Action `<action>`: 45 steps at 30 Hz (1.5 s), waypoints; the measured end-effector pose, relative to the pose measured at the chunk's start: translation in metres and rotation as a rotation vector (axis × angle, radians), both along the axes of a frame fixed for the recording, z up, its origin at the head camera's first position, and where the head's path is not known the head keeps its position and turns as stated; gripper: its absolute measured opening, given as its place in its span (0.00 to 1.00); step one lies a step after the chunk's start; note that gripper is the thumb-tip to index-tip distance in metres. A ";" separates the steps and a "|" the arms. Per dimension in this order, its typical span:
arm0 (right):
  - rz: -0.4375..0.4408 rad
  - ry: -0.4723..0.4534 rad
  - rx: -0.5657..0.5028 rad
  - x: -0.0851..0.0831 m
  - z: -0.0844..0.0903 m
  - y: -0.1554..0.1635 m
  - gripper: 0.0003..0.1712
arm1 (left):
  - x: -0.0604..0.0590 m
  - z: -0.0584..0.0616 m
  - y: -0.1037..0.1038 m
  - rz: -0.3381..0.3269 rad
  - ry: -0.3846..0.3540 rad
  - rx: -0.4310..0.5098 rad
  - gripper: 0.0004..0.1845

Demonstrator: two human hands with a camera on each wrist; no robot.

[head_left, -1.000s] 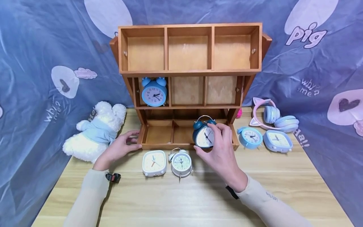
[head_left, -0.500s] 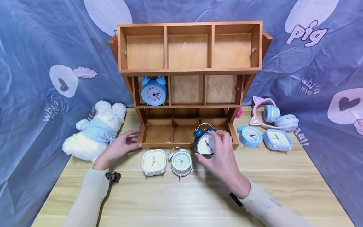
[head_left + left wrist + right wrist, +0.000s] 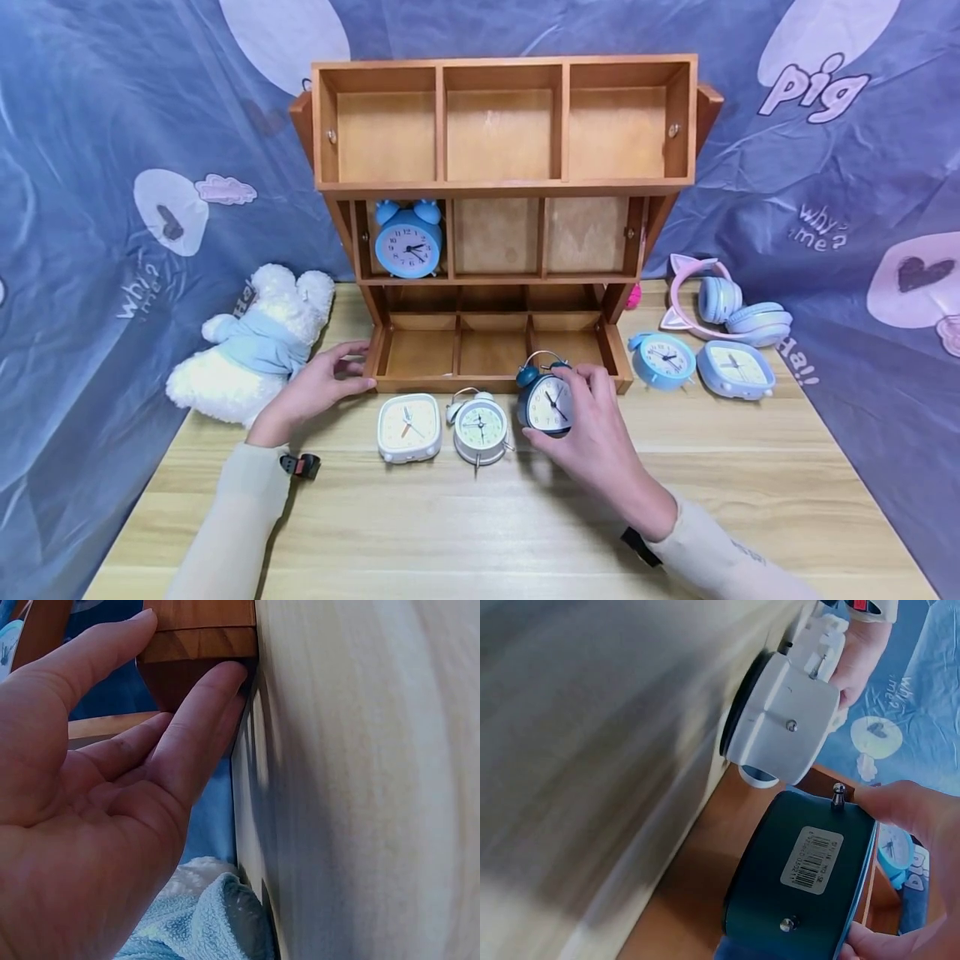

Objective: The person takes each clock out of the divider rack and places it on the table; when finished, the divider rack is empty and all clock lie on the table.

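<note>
A dark teal twin-bell alarm clock (image 3: 549, 405) is in my right hand (image 3: 606, 442), pinched between thumb and fingers. It is just in front of the wooden shelf's (image 3: 495, 386) bottom row, its dial facing up toward me. The right wrist view shows the clock's underside with a barcode label (image 3: 812, 860) and metal feet. My left hand (image 3: 311, 393) touches the left front corner of the shelf, the thumb at the front edge and the fingers along the side. To the left of the teal clock are a white twin-bell clock (image 3: 481, 428) and a white square clock (image 3: 408, 427).
A blue twin-bell clock (image 3: 408, 243) stands in the middle row's left compartment. At right lie a light blue round clock (image 3: 663, 361), a blue square clock (image 3: 735, 369) and cat-ear headphones (image 3: 757, 323). A white plush toy (image 3: 255, 350) sits on the left side of the wooden table (image 3: 450, 533).
My right hand has drawn the teal clock toward me and slightly right, from over the shelf's bottom front edge to in front of it. The left hand has stayed at the shelf corner.
</note>
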State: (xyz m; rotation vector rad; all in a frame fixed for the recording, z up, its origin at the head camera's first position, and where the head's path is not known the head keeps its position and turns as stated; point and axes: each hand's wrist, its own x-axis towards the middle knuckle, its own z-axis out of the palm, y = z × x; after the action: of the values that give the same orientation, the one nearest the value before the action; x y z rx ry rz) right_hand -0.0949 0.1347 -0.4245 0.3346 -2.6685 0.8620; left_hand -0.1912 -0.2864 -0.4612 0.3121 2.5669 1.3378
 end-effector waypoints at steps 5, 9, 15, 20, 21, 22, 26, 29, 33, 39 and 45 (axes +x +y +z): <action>0.001 -0.045 0.011 0.004 -0.005 0.001 0.53 | -0.001 0.000 0.000 0.000 -0.001 -0.007 0.42; 0.010 -0.084 0.004 0.007 -0.008 0.000 0.53 | -0.001 0.000 0.000 0.003 0.003 -0.006 0.42; 0.020 -0.103 0.004 0.010 -0.013 -0.001 0.52 | -0.002 0.000 0.001 0.004 0.004 -0.007 0.42; 0.018 -0.130 0.018 0.012 -0.017 0.000 0.52 | -0.003 0.002 0.001 0.000 0.008 -0.016 0.41; 0.019 -0.134 0.020 0.012 -0.018 0.000 0.51 | -0.003 0.002 0.001 -0.001 0.008 -0.016 0.41; 0.020 -0.138 0.023 0.012 -0.018 0.000 0.51 | -0.003 0.002 0.001 -0.003 0.008 -0.015 0.41; 0.025 -0.152 0.038 0.011 -0.019 -0.001 0.51 | -0.002 0.001 0.001 -0.006 0.010 -0.010 0.41; 0.028 -0.170 0.045 0.010 -0.019 -0.001 0.50 | -0.001 0.001 0.001 -0.006 0.015 -0.012 0.42; 0.030 -0.193 0.054 0.008 -0.020 -0.001 0.51 | -0.001 0.001 0.000 -0.001 0.008 -0.017 0.42; 0.027 -0.216 0.059 0.005 -0.020 -0.001 0.52 | -0.001 0.001 0.000 0.001 -0.001 -0.015 0.42; 0.033 -0.220 0.045 0.004 -0.020 -0.001 0.53 | -0.002 0.001 0.001 0.004 -0.003 -0.013 0.41</action>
State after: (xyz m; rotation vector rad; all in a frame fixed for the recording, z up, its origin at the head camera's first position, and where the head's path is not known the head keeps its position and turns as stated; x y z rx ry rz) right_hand -0.0911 0.1340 -0.4442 0.3118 -2.8960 0.8965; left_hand -0.1927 -0.2858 -0.4603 0.3024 2.5737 1.3213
